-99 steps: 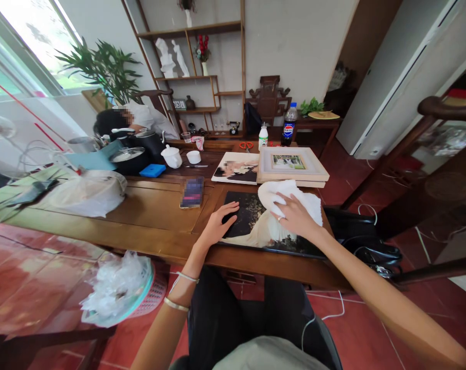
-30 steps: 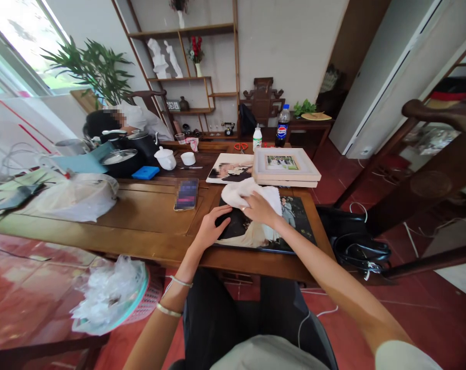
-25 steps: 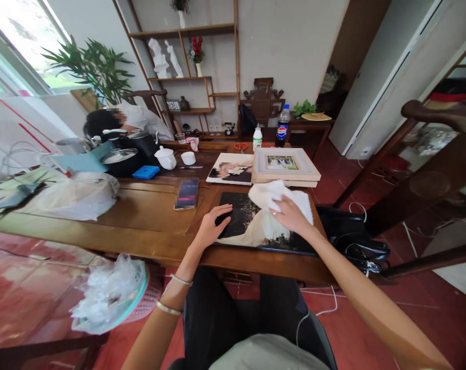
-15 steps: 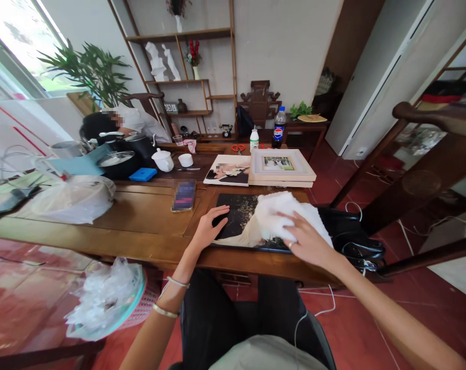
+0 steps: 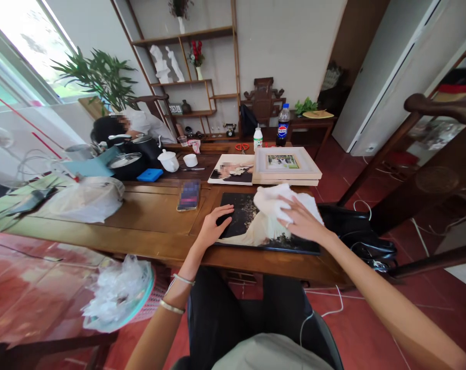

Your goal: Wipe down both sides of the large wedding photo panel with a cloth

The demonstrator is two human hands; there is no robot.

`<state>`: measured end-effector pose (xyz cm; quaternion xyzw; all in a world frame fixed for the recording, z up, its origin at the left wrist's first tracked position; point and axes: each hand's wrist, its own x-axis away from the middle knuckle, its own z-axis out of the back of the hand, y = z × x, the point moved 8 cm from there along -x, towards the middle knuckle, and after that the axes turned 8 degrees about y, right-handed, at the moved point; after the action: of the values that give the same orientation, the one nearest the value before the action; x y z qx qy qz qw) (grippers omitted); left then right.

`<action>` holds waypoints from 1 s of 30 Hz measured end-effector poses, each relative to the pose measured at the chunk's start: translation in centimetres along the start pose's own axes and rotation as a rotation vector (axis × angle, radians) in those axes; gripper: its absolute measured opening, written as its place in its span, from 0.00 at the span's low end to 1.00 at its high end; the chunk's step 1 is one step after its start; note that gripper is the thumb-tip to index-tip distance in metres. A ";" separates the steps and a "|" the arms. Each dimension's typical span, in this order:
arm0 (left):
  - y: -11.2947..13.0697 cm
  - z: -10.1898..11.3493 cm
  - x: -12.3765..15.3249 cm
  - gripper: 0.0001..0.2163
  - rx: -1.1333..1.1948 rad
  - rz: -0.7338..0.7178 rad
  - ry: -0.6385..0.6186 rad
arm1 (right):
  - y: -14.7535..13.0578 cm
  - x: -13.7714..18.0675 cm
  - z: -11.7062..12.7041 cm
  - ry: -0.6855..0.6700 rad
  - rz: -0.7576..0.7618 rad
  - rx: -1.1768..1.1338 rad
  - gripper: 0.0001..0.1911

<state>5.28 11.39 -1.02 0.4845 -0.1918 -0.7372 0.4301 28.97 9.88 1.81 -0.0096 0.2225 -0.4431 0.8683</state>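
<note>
A dark picture panel (image 5: 238, 210) with a cream-coloured, dress-like shape on it lies flat at the table's front edge. My left hand (image 5: 213, 223) rests on its left end, fingers stretched out and thumb apart, gripping nothing. On the panel's right part is a bunched white cloth (image 5: 269, 198). My right hand (image 5: 300, 218) presses on this cloth with its fingers over it; the fingertips partly sink into the folds.
Behind the panel lie a photo print (image 5: 231, 169) and stacked white frames (image 5: 287, 164). A phone (image 5: 189, 195) is to the left, with a plastic-wrapped bundle (image 5: 88, 198) farther left. A cola bottle (image 5: 282, 126) stands behind the frames. Below the table is a bag-lined basket (image 5: 148, 303).
My right hand has moved the cloth up and away from the panel's front edge, uncovering the lower right part. My left hand stays on the left end. The view has shifted slightly.
</note>
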 end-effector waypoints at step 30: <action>-0.1 0.0 0.0 0.12 0.002 0.006 0.005 | 3.7 -1.4 -0.2 0.089 -0.055 0.146 0.16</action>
<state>5.21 11.45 -1.05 0.4861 -0.1929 -0.7347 0.4320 31.03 13.27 1.39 0.0676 0.2277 -0.4818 0.8435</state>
